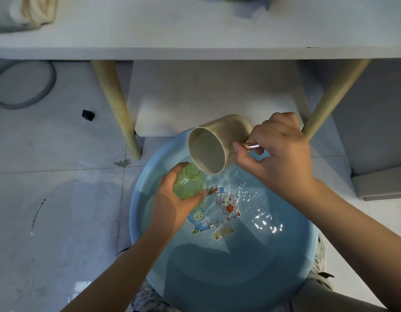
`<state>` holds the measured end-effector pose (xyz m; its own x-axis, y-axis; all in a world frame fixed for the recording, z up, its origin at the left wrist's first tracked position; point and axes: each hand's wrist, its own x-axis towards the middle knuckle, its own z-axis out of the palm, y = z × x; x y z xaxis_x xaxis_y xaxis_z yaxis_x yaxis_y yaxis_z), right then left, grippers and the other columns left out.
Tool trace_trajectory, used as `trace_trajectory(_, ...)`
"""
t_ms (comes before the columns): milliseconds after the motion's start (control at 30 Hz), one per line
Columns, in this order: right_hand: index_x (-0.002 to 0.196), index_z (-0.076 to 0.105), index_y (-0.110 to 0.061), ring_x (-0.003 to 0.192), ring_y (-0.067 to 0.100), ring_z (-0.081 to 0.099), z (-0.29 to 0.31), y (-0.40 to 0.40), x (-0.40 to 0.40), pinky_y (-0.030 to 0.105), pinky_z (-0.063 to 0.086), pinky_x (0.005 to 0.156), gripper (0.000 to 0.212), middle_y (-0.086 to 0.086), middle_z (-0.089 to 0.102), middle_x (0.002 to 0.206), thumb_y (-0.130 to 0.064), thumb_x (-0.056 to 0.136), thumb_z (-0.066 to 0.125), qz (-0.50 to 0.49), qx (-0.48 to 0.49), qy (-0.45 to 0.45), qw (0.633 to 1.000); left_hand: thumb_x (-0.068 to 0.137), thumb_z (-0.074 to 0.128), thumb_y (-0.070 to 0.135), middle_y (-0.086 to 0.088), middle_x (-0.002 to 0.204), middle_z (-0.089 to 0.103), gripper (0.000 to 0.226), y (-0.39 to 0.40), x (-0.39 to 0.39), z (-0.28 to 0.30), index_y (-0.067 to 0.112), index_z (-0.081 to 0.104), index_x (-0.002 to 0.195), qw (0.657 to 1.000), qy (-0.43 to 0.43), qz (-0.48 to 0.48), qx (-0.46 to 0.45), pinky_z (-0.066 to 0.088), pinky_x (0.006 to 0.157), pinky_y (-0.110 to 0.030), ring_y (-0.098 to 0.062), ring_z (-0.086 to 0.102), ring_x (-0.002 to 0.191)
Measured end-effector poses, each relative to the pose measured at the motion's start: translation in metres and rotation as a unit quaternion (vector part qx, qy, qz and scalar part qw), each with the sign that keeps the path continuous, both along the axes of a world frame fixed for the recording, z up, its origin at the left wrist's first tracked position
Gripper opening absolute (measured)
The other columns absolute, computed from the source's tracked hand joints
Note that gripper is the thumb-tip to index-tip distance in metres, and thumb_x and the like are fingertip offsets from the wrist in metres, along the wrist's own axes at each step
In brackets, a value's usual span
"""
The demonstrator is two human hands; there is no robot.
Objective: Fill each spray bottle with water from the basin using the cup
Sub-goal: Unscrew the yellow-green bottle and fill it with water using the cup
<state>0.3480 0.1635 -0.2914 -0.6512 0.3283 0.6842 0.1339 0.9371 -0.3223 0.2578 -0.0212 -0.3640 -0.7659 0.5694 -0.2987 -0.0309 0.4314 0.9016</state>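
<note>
A round light-blue basin (150,273) of water stands on the floor, with cartoon figures printed on its bottom. My left hand (172,203) grips a translucent green spray bottle (190,182) without its spray head, held over the basin's far left part. My right hand (278,152) holds a beige cup (217,145) by its shiny copper-coloured handle. The cup is tipped on its side, with its lower rim right above the bottle's open neck. The water ripples under the cup.
A white table (195,39) with pale wooden legs (118,109) stands just beyond the basin, with a lower white shelf underneath. A small black block (88,114) and a grey hose loop (24,84) lie on the tiled floor at left. My shoes show under the basin.
</note>
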Motion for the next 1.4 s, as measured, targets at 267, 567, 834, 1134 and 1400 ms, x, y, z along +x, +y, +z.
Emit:
trace_trajectory(267, 0.05, 0.047, -0.008, 0.061, 0.017, 0.036, -0.0014, -0.0024, -0.0006, 0.024, 0.026, 0.071, 0.033, 0.002, 0.045, 0.049, -0.017, 0.076, 0.065, 0.011, 0.006, 0.006, 1.0, 0.063, 0.087, 0.023, 0.006, 0.122, 0.057, 0.069, 0.0009, 0.0011, 0.0021, 0.064, 0.046, 0.101, 1.0, 0.004, -0.003, 0.003, 0.049, 0.096, -0.034, -0.009, 0.057, 0.109)
trace_trajectory(567, 0.053, 0.053, -0.007, 0.065, 0.017, 0.038, -0.0002, -0.0027, -0.0008, 0.024, 0.025, 0.073, 0.03, 0.002, 0.05, 0.052, -0.018, 0.079, 0.065, 0.024, 0.02, 0.005, 0.999, 0.063, 0.087, 0.019, 0.007, 0.121, 0.056, 0.072, 0.0018, 0.003, 0.0044, 0.067, 0.044, 0.097, 1.0, 0.012, 0.003, 0.004, 0.049, 0.096, -0.034, -0.007, 0.056, 0.109)
trace_trajectory(834, 0.055, 0.055, -0.006, 0.065, 0.019, 0.038, 0.0015, -0.0049, 0.0, 0.025, 0.026, 0.073, 0.029, 0.003, 0.049, 0.053, -0.017, 0.08, 0.066, 0.033, 0.031, 0.005, 0.999, 0.065, 0.086, 0.018, 0.009, 0.12, 0.055, 0.069, 0.0001, 0.0028, 0.0046, 0.066, 0.045, 0.093, 1.0, 0.008, -0.005, 0.003, 0.048, 0.093, -0.029, -0.009, 0.055, 0.11)
trace_trajectory(1134, 0.055, 0.056, -0.006, 0.066, 0.019, 0.039, 0.0009, -0.0048, 0.0, 0.026, 0.026, 0.074, 0.029, 0.004, 0.052, 0.054, -0.017, 0.08, 0.067, 0.034, 0.037, 0.002, 0.999, 0.066, 0.086, 0.019, 0.024, 0.105, 0.061, 0.063, 0.0001, 0.0036, 0.0046, 0.058, 0.048, 0.098, 1.0, -0.004, -0.013, -0.002, 0.05, 0.093, -0.027, -0.005, 0.06, 0.104)
trace_trajectory(1400, 0.055, 0.057, -0.005, 0.066, 0.019, 0.039, 0.0026, -0.0052, 0.0001, 0.028, 0.028, 0.073, 0.031, 0.004, 0.053, 0.055, -0.016, 0.082, 0.065, 0.044, 0.048, 0.01, 0.998, 0.066, 0.085, 0.021, 0.029, 0.104, 0.059, 0.063, -0.0003, 0.0037, 0.0047, 0.057, 0.045, 0.099, 1.0, 0.009, -0.025, -0.013, 0.048, 0.09, -0.015, -0.003, 0.059, 0.104)
